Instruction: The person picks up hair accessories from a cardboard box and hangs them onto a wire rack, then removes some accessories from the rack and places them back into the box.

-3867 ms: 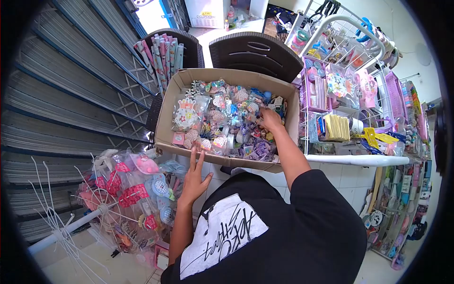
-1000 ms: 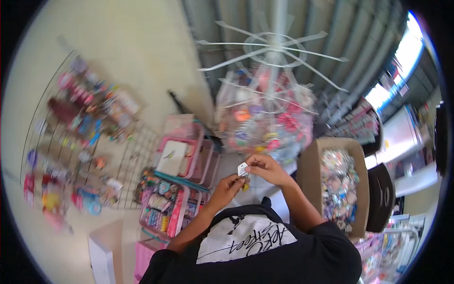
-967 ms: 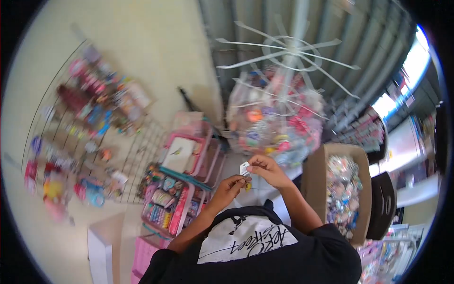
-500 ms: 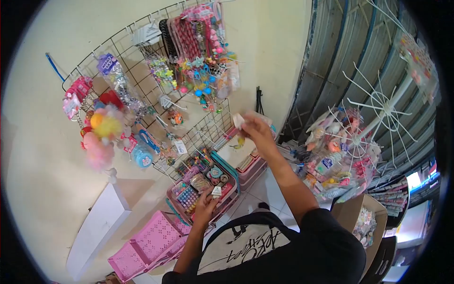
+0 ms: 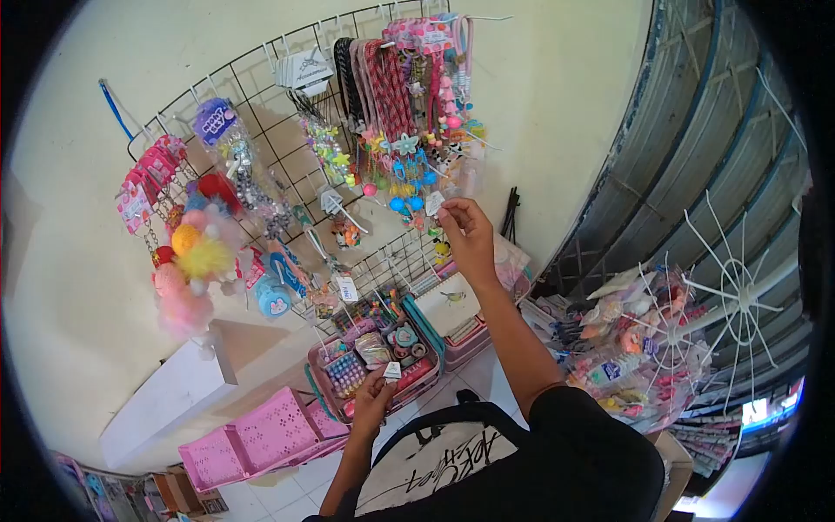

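Note:
Pinched in the fingers of my right hand (image 5: 470, 233) is a small white tag card (image 5: 434, 204), raised in front of the wire grid rack (image 5: 261, 109), close to the hanging beaded charms (image 5: 407, 184). A small yellow and dark charm (image 5: 443, 249) hangs below that hand; whether it is joined to the card is hard to see. Lower down, my left hand (image 5: 371, 403) is closed on another white tag card (image 5: 392, 371), over the basket (image 5: 317, 383) of small accessories. Whatever hangs from the left card is hidden.
Fluffy pom-pom keychains (image 5: 196, 248) hang on the rack's left. A pink plastic shelf crate (image 5: 270, 435) and a white wall shelf (image 5: 170, 396) are at lower left. To the right, a white spinning wire stand (image 5: 744, 300) carries bagged toys (image 5: 639, 339) beside a metal folding gate (image 5: 626, 174).
My right hand has brought its card closer to the rack and the hanging charms. The view has shifted, so the rack appears nearer. My left hand stays over the basket with its card.

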The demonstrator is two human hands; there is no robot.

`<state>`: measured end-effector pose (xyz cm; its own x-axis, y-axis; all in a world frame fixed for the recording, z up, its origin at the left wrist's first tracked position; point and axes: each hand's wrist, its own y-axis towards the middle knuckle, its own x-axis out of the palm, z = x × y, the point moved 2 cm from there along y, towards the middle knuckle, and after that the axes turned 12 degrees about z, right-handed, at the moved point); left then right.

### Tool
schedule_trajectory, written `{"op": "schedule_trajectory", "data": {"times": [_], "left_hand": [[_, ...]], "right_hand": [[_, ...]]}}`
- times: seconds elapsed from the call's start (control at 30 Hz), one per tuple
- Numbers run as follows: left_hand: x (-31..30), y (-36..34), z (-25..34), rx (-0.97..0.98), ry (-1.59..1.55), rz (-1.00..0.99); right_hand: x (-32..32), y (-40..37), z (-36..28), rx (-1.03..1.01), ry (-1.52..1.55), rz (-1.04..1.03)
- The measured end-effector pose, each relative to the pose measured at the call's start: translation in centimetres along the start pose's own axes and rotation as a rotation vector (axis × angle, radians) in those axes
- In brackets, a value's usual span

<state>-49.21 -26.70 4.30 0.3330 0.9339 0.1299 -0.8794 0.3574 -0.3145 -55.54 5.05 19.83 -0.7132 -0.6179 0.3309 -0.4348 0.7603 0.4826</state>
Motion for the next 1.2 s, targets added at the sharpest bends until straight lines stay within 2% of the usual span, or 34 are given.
{"op": "schedule_trajectory", "data": {"times": [0.17,0.3,0.37,0.5,0.57,0.6,0.67,0.7,0.73,0.8,0.83,0.9,0.93,1.0,1.03,1.13,1.17,1.2], "left_hand": [[1.8,0.0,-0.1,-0.029,-0.08,0.002],[2.4,-0.3,-0.6,-0.026,-0.09,0.012],[2.5,-0.4,-0.4,0.0,-0.084,0.026],[2.6,-0.3,0.3,-0.018,-0.076,0.063],[2.2,-0.1,0.1,-0.007,-0.075,0.078],[1.9,0.2,-0.1,-0.026,-0.063,0.094],[2.5,0.4,1.4,-0.062,-0.095,0.16],[3.1,0.7,2.3,-0.061,-0.107,0.173],[3.4,1.1,3.4,0.019,-0.163,0.212],[3.5,2.3,4.3,0.146,-0.244,0.226],[4.0,2.3,5.9,0.146,-0.247,0.238],[5.3,2.3,9.0,0.215,-0.194,0.268],[5.6,2.5,9.3,0.213,-0.196,0.276],[6.1,3.2,10.1,0.325,-0.263,0.289],[6.2,3.5,10.5,0.329,-0.262,0.295],[6.0,3.7,11.9,0.527,-0.18,0.237],[6.2,3.4,12.1,0.528,-0.179,0.239],[6.6,2.7,13.0,0.603,-0.128,0.307]], "right_hand": [[0.8,0.5,0.0,-0.138,-0.148,-0.028],[2.6,1.7,2.2,-0.117,-0.111,-0.004],[3.4,2.3,2.9,-0.172,-0.213,-0.058],[3.5,2.7,3.4,-0.049,-0.251,-0.169],[3.0,2.0,3.0,-0.299,-0.334,-0.103],[3.0,1.4,2.3,-0.303,-0.332,-0.112],[2.3,-1.2,0.1,-0.229,-0.313,0.026],[1.7,-3.4,0.8,-0.059,-0.284,-0.096],[0.9,-5.7,1.4,0.113,-0.255,-0.219],[0.6,-9.4,-0.1,0.194,-0.162,-0.582],[0.4,-10.7,-0.1,0.199,-0.158,-0.592],[0.6,-13.0,-0.1,0.274,-0.161,-0.75],[1.0,-13.2,-0.3,0.278,-0.158,-0.757],[1.8,-12.7,-1.1,0.176,-0.117,-0.584],[2.1,-12.4,-1.3,0.176,-0.112,-0.589],[2.7,-11.2,-1.8,0.169,-0.146,-0.625],[2.8,-10.8,-1.9,0.17,-0.143,-0.626],[3.0,-10.4,-1.9,0.17,-0.149,-0.6]]}}
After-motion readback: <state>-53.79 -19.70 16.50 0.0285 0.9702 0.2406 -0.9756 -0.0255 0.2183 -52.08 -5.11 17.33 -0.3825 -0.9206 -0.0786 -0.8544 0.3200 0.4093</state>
